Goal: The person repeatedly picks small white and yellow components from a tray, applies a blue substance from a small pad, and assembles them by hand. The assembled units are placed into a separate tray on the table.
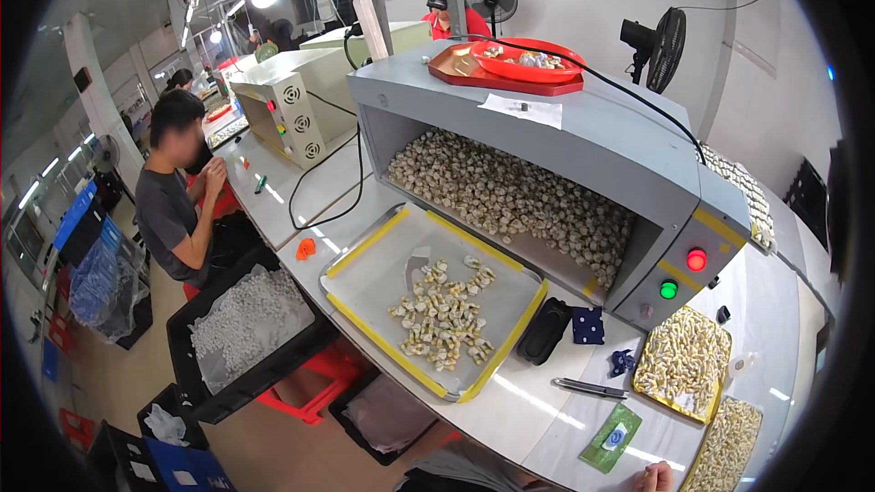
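At the lower right edge of the head view, part of my right hand shows by the table's front edge. Its fingers are curled in, and I see nothing between the visible fingertips. A green packet with a blue and white mark lies just left of it. Close on its other side is a yellow-edged tray full of small pale pieces. My left hand is out of view. Further left, a larger yellow-taped tray bears a loose heap of small white and yellowish pieces.
A grey box machine with lit red and green lamps holds a mass of similar pieces. Tweezers, a black case and another filled tray lie in front. At left, a person sits beyond a black crate.
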`<act>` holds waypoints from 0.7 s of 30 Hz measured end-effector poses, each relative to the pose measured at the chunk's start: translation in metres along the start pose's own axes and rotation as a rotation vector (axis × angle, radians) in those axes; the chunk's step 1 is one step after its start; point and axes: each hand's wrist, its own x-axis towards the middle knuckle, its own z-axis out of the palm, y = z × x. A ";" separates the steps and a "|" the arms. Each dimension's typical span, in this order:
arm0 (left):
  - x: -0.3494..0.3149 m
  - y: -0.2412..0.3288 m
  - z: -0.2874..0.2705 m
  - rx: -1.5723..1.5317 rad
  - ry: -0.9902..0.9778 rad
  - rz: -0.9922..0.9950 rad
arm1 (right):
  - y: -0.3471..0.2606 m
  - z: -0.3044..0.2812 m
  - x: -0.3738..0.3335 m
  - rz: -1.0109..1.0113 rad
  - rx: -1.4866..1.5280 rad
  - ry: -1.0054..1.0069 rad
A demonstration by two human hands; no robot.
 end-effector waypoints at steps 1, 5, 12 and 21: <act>0.001 0.000 0.003 0.006 -0.005 -0.001 | -0.001 0.000 0.000 -0.003 -0.001 -0.002; -0.003 0.002 -0.002 0.024 -0.001 0.006 | -0.004 0.007 -0.001 -0.001 0.018 -0.028; -0.002 0.016 0.011 0.106 -0.033 0.012 | 0.013 -0.005 0.005 -0.072 0.020 -0.062; 0.002 0.039 0.044 0.243 -0.070 -0.001 | 0.004 0.000 0.008 -0.082 -0.118 0.023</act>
